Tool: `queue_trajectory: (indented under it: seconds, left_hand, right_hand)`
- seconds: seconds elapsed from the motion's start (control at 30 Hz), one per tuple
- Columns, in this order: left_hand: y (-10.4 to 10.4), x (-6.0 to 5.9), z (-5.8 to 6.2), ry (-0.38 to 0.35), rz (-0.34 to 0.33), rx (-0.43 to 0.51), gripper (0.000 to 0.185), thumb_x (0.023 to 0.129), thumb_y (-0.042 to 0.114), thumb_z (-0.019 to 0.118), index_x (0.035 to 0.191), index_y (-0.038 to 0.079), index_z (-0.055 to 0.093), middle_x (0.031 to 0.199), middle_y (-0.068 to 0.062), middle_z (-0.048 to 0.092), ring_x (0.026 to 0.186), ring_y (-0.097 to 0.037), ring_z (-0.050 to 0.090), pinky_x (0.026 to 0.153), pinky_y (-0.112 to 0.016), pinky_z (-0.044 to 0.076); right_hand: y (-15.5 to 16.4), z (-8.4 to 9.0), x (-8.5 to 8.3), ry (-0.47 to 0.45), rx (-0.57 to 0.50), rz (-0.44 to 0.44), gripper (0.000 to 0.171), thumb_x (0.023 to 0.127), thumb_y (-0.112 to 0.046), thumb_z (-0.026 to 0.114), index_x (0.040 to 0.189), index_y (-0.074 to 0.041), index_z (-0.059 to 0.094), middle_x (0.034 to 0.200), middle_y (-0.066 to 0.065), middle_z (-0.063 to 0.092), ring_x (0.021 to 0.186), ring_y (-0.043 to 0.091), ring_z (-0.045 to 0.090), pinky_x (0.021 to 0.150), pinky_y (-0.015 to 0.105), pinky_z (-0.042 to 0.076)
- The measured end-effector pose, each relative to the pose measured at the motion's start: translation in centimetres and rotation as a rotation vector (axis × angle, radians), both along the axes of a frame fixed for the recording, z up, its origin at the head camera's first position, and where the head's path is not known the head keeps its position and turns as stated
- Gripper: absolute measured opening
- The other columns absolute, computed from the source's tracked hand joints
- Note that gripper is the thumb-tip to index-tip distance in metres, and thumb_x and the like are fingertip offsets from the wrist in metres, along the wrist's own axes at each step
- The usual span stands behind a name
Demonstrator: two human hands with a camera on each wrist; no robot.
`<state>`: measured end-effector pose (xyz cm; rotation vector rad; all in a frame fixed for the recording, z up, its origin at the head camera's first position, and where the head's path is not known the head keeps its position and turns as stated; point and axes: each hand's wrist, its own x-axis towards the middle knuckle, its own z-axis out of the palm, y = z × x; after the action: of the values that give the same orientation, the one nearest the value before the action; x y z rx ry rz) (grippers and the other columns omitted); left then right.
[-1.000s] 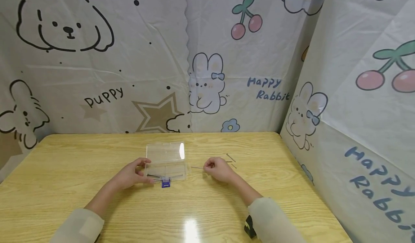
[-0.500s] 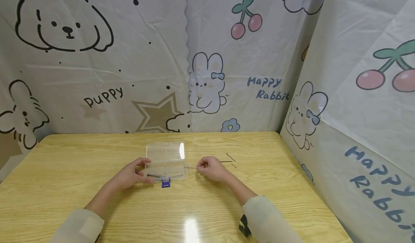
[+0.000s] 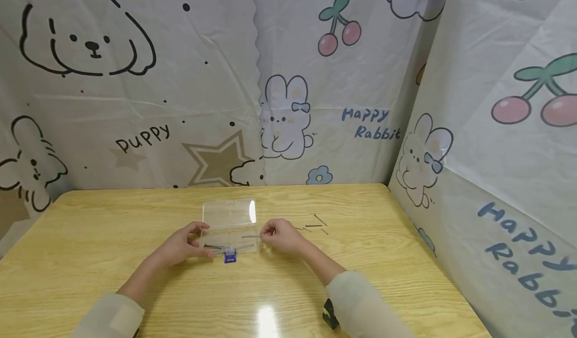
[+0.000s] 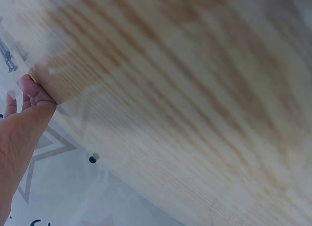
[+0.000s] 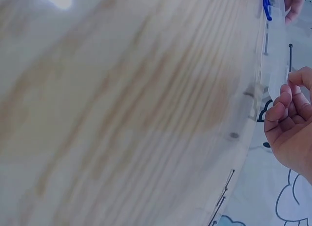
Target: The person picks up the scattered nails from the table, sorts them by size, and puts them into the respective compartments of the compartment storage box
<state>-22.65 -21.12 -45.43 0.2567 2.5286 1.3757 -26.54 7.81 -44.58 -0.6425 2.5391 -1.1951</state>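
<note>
A clear plastic box point(image 3: 221, 237) stands on the table with its lid point(image 3: 227, 213) folded back and a blue latch point(image 3: 230, 256) at the front. My left hand point(image 3: 182, 246) grips the box's left end, thumb at the front corner and fingers behind. Several nails point(image 3: 214, 247) lie inside along the front. At the box's right end my right hand point(image 3: 283, 235) pinches a long nail point(image 3: 249, 237) between thumb and fingertips. This nail points left over the right compartment. In the right wrist view its head point(image 5: 290, 45) is the end away from the fingers.
Several loose nails point(image 3: 314, 225) lie on the wooden table point(image 3: 216, 298) to the right, behind my right hand. A printed cloth point(image 3: 288, 173) hangs along the table's back edge and another cloth point(image 3: 451, 198) along its right side.
My right hand has moved left with the nail, from beside the box to its right end, bringing the nail over it. More loose nails show behind it. The left hand keeps its grip.
</note>
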Motion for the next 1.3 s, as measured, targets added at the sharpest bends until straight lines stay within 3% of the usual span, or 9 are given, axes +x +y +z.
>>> queue_trajectory:
  seconds: [0.97,1.3]
  left_hand:
    - [0.0,0.0,-0.1,-0.012,-0.002,0.009,0.08,0.071,0.033,0.081,0.133,0.003,0.041,0.126,-0.021,0.043,0.089,-0.022,0.045,0.069,-0.028,0.041]
    - [-0.1,-0.2,-0.2,-0.002,-0.008,0.004,0.08,0.071,0.033,0.081,0.133,0.003,0.041,0.126,-0.022,0.043,0.09,-0.022,0.046,0.071,-0.03,0.042]
  right_hand:
    - [-2.7,-0.4,0.1,0.048,0.08,0.037,0.009,0.088,-0.013,0.062,0.086,-0.007,0.068,0.069,-0.007,0.051,0.059,0.004,0.042,0.055,0.017,0.036]
    - [-1.7,0.2,0.0,0.039,0.089,-0.002,0.008,0.088,-0.017,0.063,0.091,-0.011,0.068,0.078,-0.005,0.054,0.071,0.007,0.046,0.06,0.02,0.04]
